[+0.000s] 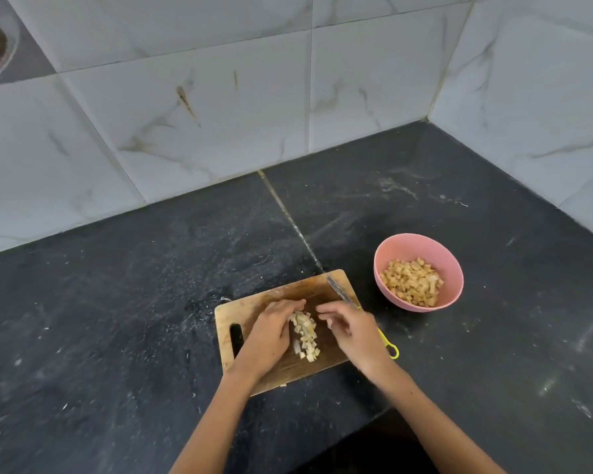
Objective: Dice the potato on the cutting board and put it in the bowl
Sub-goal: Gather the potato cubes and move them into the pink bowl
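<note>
Both hands are down on the rectangular wooden cutting board (254,311), flanking a small heap of pale diced potato (305,335). The left hand (271,336) lies with fingers straight against the heap's left side. The right hand (351,328) hovers loosely open, holding nothing. Behind it lies a yellow-handled knife (339,292). Nearby on the black stone counter (117,319), the round pink bowl (418,271) holds more cubes.

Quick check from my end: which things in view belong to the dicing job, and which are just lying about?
In the job:
- diced potato on the cutting board
- pink bowl, already holding dice
- knife, lying on the board
- left hand and right hand, flanking the pile

Lying about:
- only pale specks on the black counter
</note>
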`<state>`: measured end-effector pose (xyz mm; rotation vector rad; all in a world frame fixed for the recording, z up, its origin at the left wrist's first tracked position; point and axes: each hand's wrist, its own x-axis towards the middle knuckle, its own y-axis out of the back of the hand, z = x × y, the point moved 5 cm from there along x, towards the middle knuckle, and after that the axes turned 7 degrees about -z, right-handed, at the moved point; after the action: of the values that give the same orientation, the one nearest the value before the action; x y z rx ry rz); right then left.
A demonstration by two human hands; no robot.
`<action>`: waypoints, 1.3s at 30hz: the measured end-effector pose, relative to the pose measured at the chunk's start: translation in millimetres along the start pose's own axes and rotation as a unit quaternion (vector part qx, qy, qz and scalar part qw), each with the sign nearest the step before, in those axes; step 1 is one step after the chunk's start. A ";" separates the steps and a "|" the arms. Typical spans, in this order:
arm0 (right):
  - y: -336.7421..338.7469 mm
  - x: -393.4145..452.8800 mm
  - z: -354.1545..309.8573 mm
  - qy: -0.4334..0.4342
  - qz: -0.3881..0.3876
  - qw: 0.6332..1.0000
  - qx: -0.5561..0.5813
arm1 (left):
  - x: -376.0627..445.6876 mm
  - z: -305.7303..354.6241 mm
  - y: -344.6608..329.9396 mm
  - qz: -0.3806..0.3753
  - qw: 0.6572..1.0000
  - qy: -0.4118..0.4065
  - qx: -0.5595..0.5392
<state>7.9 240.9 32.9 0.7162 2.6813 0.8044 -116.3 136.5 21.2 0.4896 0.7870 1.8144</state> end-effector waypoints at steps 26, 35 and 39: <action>-66.3 10.9 -6.5 -0.039 -0.064 0.979 -0.189 | -28.3 -22.1 17.2 0.186 0.959 0.134 -0.169; -72.0 14.6 -20.9 0.081 -0.108 0.949 -0.283 | -24.9 -26.0 18.6 0.151 0.968 0.149 -0.136; -51.7 21.4 -27.7 0.088 -0.077 0.939 -0.324 | -16.5 -19.7 9.9 0.044 0.985 0.143 -0.085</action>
<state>-40.3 202.2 24.0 0.2741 2.3278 1.6467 -129.7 113.3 15.1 0.1550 0.8037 2.0416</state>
